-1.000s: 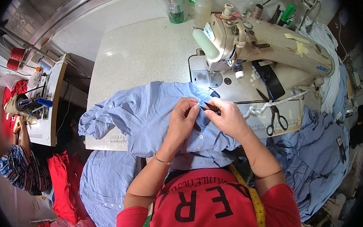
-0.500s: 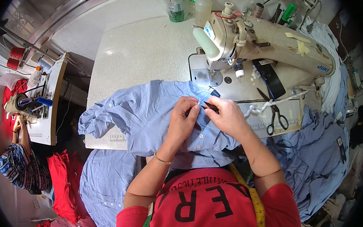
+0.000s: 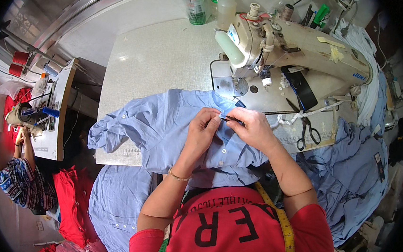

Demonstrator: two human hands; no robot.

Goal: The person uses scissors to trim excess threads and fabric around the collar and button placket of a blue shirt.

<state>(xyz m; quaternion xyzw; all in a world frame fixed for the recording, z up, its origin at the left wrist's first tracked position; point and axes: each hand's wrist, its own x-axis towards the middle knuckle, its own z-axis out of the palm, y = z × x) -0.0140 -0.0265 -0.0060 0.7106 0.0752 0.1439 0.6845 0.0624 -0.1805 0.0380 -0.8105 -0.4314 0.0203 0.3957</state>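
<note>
A light blue buttoned shirt (image 3: 166, 116) lies across the front of the sewing table, its collar toward the machine. My left hand (image 3: 202, 130) pinches the shirt's front edge just below the collar, thumb and fingers closed on the fabric. Close beside it, my right hand (image 3: 257, 130) grips a small, dark, pointed tool (image 3: 232, 119) whose tip is directed at the pinched spot. The fingers cover most of this tool, so its exact kind is hidden. White buttons run down the shirt front below my hands.
Beyond the shirt stands a sewing machine (image 3: 307, 49). Black scissors (image 3: 304, 127), a white twisted cord (image 3: 301, 116) and loose white buttons lie right of it. Bottles (image 3: 226, 9) stand at the back. More blue garments (image 3: 344, 180) hang at right. A co-worker (image 3: 24, 183) sits far left.
The dark tool has tilted slightly within my right hand and shows less beyond the fingers. My left hand keeps its pinch on the shirt in nearly the same place.
</note>
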